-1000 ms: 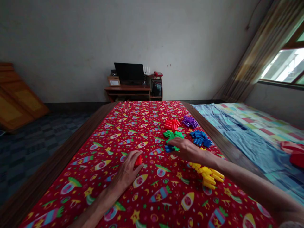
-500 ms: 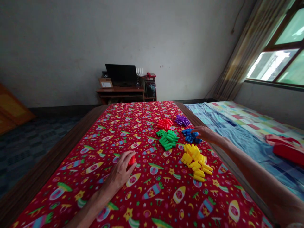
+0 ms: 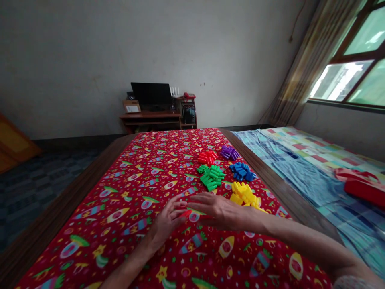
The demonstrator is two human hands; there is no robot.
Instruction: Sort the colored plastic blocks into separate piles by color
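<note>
1. Head view, hands. The left hand [image 3: 167, 220] was low over the worktop [image 3: 69, 200], fingers loosely curled and parted, thumb apart from them. The right hand [image 3: 221, 211] faced it from the other side, fingers extended and nearly together, palm turned down and hidden. Whether either was pinching anything, could not tell.
2. Red piece [image 3: 187, 213]: noted between the fingertips of both hands, mostly hidden; could not tell which hand bore it.
3. Sorted piles on the printed red cloth [image 3: 132, 224], right of centre: yellow blocks [image 3: 244, 193] nearest, partly behind the right forearm; green blocks [image 3: 212, 176] and blue blocks [image 3: 241, 171] beyond; red blocks [image 3: 207, 157] and purple blocks [image 3: 229, 152] farthest, side by side.
4. Cloth print: rockets, stars, moons and planets.
5. Labels: a brown carton [image 3: 131, 106] on the stand [image 3: 150, 115] by the wall bore a white label [image 3: 132, 108]; print too small to read. A dark monitor [image 3: 152, 96] stood just right of it, and a red telephone [image 3: 189, 96] farther right.
6. Right side: a bed [image 3: 306, 148] with patchwork bedding, a red bag [image 3: 363, 192] lying on it.
</note>
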